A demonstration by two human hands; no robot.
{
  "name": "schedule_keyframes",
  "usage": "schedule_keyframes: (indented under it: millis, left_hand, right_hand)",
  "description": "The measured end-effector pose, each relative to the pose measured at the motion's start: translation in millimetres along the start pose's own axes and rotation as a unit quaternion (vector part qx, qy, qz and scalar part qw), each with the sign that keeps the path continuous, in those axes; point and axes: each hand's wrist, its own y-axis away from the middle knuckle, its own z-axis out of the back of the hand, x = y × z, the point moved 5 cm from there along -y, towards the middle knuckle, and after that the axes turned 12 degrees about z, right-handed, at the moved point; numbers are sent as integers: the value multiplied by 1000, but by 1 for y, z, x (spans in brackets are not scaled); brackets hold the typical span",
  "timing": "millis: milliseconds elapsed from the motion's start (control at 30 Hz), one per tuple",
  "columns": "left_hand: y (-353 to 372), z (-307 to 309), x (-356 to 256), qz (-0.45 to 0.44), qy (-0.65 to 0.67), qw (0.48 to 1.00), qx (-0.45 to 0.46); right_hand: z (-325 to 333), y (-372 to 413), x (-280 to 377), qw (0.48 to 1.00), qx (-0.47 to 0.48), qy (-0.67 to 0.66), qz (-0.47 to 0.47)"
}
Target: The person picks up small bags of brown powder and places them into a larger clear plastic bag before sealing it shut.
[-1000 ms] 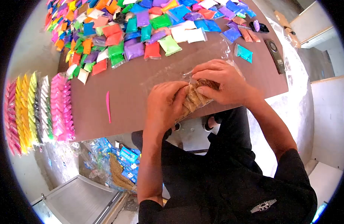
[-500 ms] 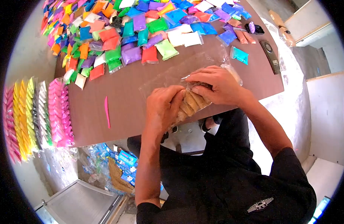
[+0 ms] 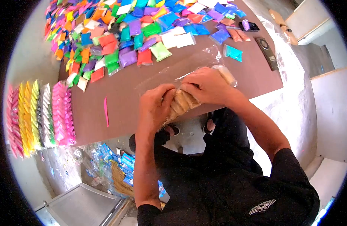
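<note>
At the table's near edge, both hands grip a clear plastic bag (image 3: 208,57) that holds a row of tan packets (image 3: 184,101). My left hand (image 3: 155,104) is closed on its left side, thumb and fingers pinching the plastic. Curled over the upper right part is my right hand (image 3: 206,86), its thumb close to the left one. Loose clear film spreads over the table beyond the hands. The far right end of the packet row shows past my right hand. What lies under the fingers is hidden.
A big heap of colourful packets (image 3: 128,58) covers the far side of the table (image 3: 124,98). Strips of packets (image 3: 60,113) hang at the left edge. A pink plastic knife (image 3: 106,111), a teal packet (image 3: 233,53) and a dark device (image 3: 266,53) lie apart.
The whole view has shifted slightly, with the tabletop things moving left. Both hands keep their grip on the bag and have moved a little left in view.
</note>
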Motion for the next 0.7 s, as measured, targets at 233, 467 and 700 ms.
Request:
schedule_keyframes:
  millis: [233, 467, 700]
  left_hand:
    - [4, -1, -9, 8, -26, 1000, 11]
    - [5, -1, -8, 59, -4, 998, 11]
    - [5, 0, -8, 67, 2, 998, -2]
  right_hand:
    - [17, 13, 15, 981, -133, 127, 59]
    - [53, 60, -7, 978, -124, 165, 28]
    - [40, 71, -23, 985, -138, 102, -5]
